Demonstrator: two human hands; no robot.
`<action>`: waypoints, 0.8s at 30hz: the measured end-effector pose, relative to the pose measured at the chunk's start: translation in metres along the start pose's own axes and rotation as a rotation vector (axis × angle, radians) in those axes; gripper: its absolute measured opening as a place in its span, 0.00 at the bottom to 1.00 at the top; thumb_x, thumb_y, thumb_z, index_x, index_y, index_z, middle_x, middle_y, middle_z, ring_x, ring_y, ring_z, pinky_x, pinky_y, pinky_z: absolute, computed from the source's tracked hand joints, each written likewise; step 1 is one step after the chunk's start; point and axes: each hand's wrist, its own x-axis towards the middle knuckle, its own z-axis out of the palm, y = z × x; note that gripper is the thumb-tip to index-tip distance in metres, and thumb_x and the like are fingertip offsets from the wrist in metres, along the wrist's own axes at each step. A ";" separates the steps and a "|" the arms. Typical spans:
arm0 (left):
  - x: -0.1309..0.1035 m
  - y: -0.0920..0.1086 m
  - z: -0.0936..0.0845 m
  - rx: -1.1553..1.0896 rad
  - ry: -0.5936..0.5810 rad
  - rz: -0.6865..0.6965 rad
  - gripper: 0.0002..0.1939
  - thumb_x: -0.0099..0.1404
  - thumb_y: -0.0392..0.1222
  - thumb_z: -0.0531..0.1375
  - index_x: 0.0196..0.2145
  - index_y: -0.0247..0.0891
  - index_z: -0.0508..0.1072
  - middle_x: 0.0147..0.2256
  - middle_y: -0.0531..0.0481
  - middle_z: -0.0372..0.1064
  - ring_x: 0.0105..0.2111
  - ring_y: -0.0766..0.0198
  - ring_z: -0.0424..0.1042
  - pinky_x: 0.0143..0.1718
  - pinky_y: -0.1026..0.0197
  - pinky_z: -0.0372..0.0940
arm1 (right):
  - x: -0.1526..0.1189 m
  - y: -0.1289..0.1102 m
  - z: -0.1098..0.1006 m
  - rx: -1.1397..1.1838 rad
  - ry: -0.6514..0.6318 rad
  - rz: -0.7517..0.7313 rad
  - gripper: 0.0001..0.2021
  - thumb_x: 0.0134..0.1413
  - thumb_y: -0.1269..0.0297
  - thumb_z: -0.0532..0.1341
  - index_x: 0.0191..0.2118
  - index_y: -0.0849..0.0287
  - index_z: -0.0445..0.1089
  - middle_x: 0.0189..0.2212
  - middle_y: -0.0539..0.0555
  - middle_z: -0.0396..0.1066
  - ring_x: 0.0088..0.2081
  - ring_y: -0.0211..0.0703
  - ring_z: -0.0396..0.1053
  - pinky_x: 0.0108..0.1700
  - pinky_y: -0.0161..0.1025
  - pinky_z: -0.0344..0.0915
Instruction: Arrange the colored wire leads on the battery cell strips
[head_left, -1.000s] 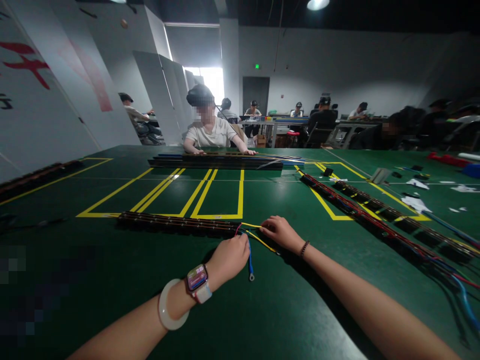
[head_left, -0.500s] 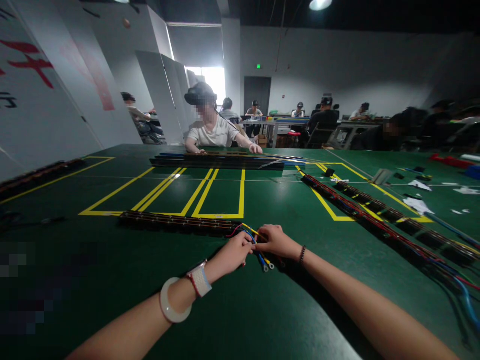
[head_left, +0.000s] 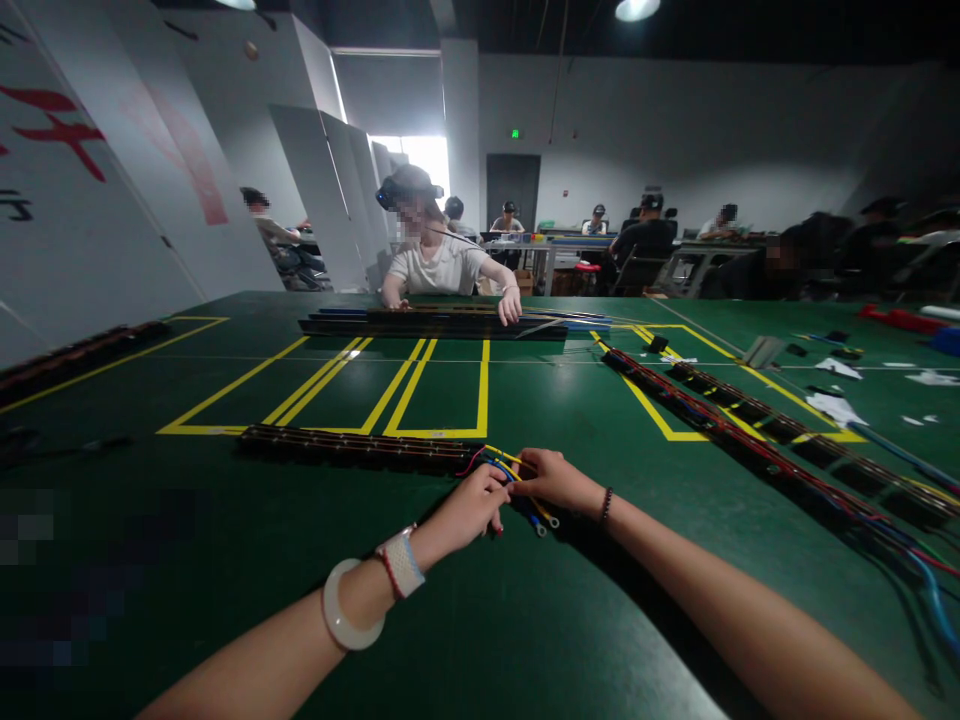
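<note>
A long black strip [head_left: 352, 447] with thin wires along its top lies on the green table. From its right end come yellow and blue wires [head_left: 536, 505] tipped with ring terminals, and a thin pink wire. My left hand [head_left: 474, 505] is closed on the wires just past the strip's end, its fingertips partly hidden. Touching it from the right, my right hand [head_left: 551, 480] pinches the same wires. The ring ends stick out below the hands, toward me.
Across the green table [head_left: 525, 640], a person [head_left: 439, 255] reaches over long dark bars [head_left: 442, 324]. Wired strips [head_left: 705, 415] run along the right, near white scraps [head_left: 836, 408]. Another dark strip [head_left: 82, 355] lies far left. Yellow tape outlines mark the surface.
The ring ends have swung slightly right and up, with the yellow one farther from the blue. The person across has moved a hand down onto the dark bars.
</note>
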 end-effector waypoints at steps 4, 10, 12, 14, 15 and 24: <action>-0.003 0.005 0.002 -0.180 -0.068 -0.088 0.08 0.60 0.37 0.50 0.38 0.34 0.58 0.33 0.48 0.65 0.20 0.70 0.69 0.17 0.68 0.55 | 0.000 0.000 0.004 0.069 0.023 -0.044 0.07 0.46 0.65 0.60 0.30 0.62 0.64 0.25 0.47 0.64 0.26 0.32 0.58 0.26 0.29 0.50; -0.008 0.008 0.003 -0.383 -0.137 -0.113 0.10 0.63 0.41 0.50 0.41 0.33 0.59 0.24 0.50 0.66 0.24 0.67 0.70 0.21 0.68 0.56 | -0.005 -0.006 0.007 -0.116 0.131 -0.219 0.07 0.52 0.67 0.58 0.26 0.62 0.66 0.25 0.49 0.61 0.27 0.33 0.58 0.28 0.29 0.51; -0.007 0.006 0.003 -0.403 -0.142 -0.117 0.12 0.64 0.45 0.51 0.41 0.33 0.60 0.22 0.51 0.66 0.24 0.67 0.69 0.22 0.68 0.55 | -0.008 -0.010 0.007 -0.197 0.144 -0.266 0.10 0.56 0.65 0.55 0.26 0.62 0.67 0.25 0.50 0.61 0.26 0.33 0.57 0.28 0.30 0.51; -0.006 0.004 0.003 -0.419 -0.137 -0.126 0.15 0.63 0.49 0.51 0.40 0.34 0.60 0.19 0.53 0.64 0.22 0.67 0.68 0.22 0.68 0.55 | -0.011 -0.015 0.008 -0.313 0.166 -0.310 0.11 0.57 0.64 0.54 0.27 0.62 0.68 0.25 0.51 0.61 0.27 0.34 0.57 0.30 0.31 0.52; -0.006 0.003 0.003 -0.430 -0.134 -0.128 0.16 0.63 0.51 0.52 0.39 0.34 0.60 0.18 0.54 0.64 0.20 0.68 0.67 0.21 0.68 0.54 | -0.012 -0.018 0.008 -0.382 0.180 -0.325 0.11 0.58 0.65 0.54 0.27 0.62 0.68 0.26 0.51 0.61 0.28 0.35 0.58 0.32 0.32 0.52; 0.003 -0.010 0.009 -0.561 -0.039 -0.078 0.09 0.65 0.42 0.49 0.30 0.35 0.61 0.19 0.54 0.62 0.18 0.71 0.62 0.21 0.67 0.54 | -0.020 -0.034 0.007 -0.893 0.196 -0.501 0.06 0.55 0.72 0.54 0.31 0.64 0.68 0.30 0.56 0.62 0.34 0.44 0.57 0.36 0.40 0.54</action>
